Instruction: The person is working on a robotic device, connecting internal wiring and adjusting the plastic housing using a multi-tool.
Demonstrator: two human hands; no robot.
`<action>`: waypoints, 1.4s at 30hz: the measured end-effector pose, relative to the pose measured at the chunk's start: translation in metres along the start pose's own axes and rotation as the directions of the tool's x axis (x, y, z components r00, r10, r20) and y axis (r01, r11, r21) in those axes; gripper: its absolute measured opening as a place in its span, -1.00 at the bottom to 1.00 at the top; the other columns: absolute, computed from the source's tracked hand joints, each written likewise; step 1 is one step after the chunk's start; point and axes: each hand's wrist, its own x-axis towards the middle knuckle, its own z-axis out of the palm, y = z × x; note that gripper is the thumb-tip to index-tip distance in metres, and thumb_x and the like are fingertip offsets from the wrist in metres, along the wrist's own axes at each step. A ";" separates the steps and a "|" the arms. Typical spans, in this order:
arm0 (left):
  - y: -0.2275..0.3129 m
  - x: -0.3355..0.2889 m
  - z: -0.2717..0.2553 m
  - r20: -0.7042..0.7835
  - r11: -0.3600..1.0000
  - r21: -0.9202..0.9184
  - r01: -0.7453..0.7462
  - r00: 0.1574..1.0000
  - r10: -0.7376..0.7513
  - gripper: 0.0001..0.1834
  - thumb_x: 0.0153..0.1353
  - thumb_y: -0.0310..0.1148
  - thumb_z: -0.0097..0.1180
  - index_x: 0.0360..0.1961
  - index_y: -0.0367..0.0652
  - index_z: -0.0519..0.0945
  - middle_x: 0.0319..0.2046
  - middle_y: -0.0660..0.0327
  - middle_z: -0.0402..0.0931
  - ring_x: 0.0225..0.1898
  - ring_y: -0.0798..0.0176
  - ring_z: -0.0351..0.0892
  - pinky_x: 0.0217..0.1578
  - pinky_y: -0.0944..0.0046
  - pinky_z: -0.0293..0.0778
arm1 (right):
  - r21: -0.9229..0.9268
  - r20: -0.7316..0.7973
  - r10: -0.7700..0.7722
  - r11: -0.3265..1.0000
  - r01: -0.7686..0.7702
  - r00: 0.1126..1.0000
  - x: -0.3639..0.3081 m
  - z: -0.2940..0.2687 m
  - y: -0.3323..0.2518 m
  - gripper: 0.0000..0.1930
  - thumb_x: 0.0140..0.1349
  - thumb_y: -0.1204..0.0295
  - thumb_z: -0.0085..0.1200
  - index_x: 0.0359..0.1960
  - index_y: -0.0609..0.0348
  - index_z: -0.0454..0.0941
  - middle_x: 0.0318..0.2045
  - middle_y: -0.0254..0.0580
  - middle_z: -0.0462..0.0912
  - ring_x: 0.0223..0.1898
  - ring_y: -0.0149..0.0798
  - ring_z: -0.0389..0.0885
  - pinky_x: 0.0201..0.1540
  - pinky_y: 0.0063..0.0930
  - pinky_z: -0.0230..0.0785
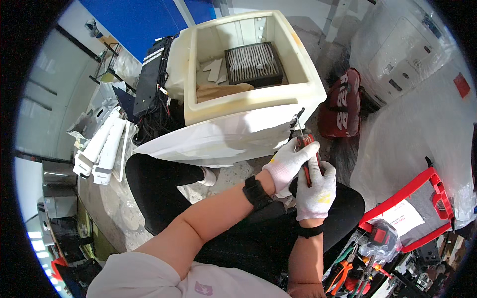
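Both my hands wear white gloves with yellow marks and meet near the front right corner of a cream plastic housing (pixel 313 94). My left hand (pixel 287 161) is closed on a red-handled tool (pixel 306 140) with a thin metal shaft pointing up and away. Just below and to the right, my right hand (pixel 316 194) wraps round a red handle (pixel 306 177). Whether this is part of the same tool cannot be made out. The shaft's tip is beside a dark bracket at the edge of a curved white panel (pixel 218 136), which leans against the housing.
Inside the housing sit a black-framed pleated filter (pixel 253 64) and brown cloth (pixel 221 92). Black equipment with cables (pixel 149 94) and white plastic parts (pixel 107 149) lie left. A red bag (pixel 343 107) and wrapped machines (pixel 412 119) stand right, near a red-edged toolbox lid (pixel 397 213) and orange-handled pliers (pixel 340 275).
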 end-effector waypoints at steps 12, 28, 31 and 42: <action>-0.002 -0.005 -0.005 0.137 0.969 -0.241 0.055 0.990 -0.022 -0.42 0.35 0.06 -0.18 0.18 -0.17 0.23 0.04 0.04 0.44 -0.08 0.21 0.51 -0.05 0.22 0.45 | 0.645 0.729 0.204 0.115 -0.755 0.654 0.008 -0.017 0.017 -0.64 0.28 0.31 0.07 -0.02 0.33 0.45 -0.50 -0.32 0.51 -0.45 -0.49 0.47 -0.41 -0.65 0.32; -0.005 0.001 -0.009 0.095 0.905 -0.395 0.160 0.987 -0.133 -0.62 0.29 -0.18 0.00 -0.01 -0.24 0.37 0.01 -0.05 0.46 0.04 0.04 0.47 0.04 0.06 0.45 | 0.616 0.417 0.396 0.539 -0.574 0.818 0.004 -0.014 0.004 -0.51 0.14 0.24 0.17 -0.03 0.35 0.39 -0.39 -0.03 0.63 -0.38 -0.24 0.63 -0.26 -0.47 0.46; -0.007 0.004 -0.009 0.145 0.940 -0.319 0.124 0.986 -0.081 -0.45 0.29 -0.04 -0.04 0.14 -0.22 0.32 0.16 -0.02 0.35 0.19 0.06 0.35 0.13 0.04 0.34 | 0.618 0.640 0.245 0.399 -0.678 0.728 0.007 -0.018 0.010 -0.56 0.18 0.22 0.15 -0.06 0.34 0.47 -0.44 -0.16 0.62 -0.38 -0.43 0.58 -0.29 -0.54 0.43; 0.003 0.001 -0.002 0.122 0.976 -0.151 0.154 0.983 -0.136 -0.53 0.35 -0.12 -0.11 0.13 -0.25 0.31 -0.04 0.07 0.43 0.04 0.13 0.44 0.11 0.11 0.35 | 0.088 0.086 0.068 0.993 -0.076 0.994 0.003 -0.018 0.005 -0.47 0.01 0.42 0.18 0.10 -0.04 0.43 -0.17 -0.09 0.49 -0.14 0.00 0.51 -0.11 -0.17 0.40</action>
